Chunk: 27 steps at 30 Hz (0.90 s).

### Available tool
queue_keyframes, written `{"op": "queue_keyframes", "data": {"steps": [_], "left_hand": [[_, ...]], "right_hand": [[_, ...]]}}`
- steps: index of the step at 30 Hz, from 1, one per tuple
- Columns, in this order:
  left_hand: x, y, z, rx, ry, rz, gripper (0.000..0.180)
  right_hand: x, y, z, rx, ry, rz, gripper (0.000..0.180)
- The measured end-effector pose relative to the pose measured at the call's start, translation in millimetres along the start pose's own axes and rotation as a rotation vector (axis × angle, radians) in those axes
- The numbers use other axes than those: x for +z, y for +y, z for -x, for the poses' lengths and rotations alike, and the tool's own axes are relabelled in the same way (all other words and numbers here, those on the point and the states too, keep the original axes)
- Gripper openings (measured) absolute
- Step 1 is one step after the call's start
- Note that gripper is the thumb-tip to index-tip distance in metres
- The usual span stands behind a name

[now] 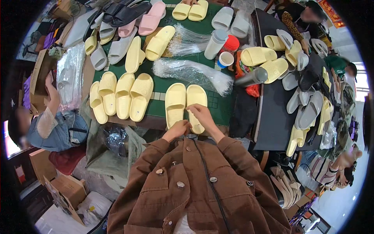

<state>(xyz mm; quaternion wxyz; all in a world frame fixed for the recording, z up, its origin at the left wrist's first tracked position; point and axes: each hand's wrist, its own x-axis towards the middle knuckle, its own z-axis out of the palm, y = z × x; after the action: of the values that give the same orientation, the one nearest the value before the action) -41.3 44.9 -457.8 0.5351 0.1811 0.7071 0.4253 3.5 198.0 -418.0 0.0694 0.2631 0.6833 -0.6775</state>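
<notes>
The person's forearms, in brown jacket sleeves, are coming up from the lower edge and meeting over the near edge of the green table (pixel 163 87). The left hand (pixel 180 128) is curling with its knuckles up at the near end of the left slipper (pixel 175 103) of a pale yellow pair; its fingers are bending narrow and touching that heel end, though whether they are actually pinching it cannot be told from this view. The right hand (pixel 199 113) is reaching a little farther forward, wrist bent, fingers drawn close together and resting on the inner edge of the right slipper (pixel 196 102), about halfway along its length. The thumb and forefinger are appearing to nip the rim of that slipper.

The two slippers are lying side by side, soles down, toes pointing away from the person, just touching each other at the table's near edge. To their left a row of four yellow slippers (pixel 120 95) is lying close together. Beyond the pair, a bundle of clear plastic bags (pixel 191 72) is stretching across the green surface. To the right, a dark table (pixel 272 117) is bearing grey and yellow slippers (pixel 307 105).
</notes>
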Motion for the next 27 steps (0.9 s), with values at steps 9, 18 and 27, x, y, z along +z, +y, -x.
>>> {"op": "queue_keyframes", "data": {"steps": [9,18,27], "left_hand": [[-4,-9,4,-0.092,0.009,0.044,0.024],[2,22,7,0.252,0.335,0.024,0.021],[4,4,8,0.253,0.402,-0.059,0.017]], "right_hand": [[5,14,4,-0.104,-0.017,-0.038,0.021],[8,12,8,-0.022,0.013,-0.047,0.021],[13,39,10,0.044,0.074,-0.035,0.022]]}}
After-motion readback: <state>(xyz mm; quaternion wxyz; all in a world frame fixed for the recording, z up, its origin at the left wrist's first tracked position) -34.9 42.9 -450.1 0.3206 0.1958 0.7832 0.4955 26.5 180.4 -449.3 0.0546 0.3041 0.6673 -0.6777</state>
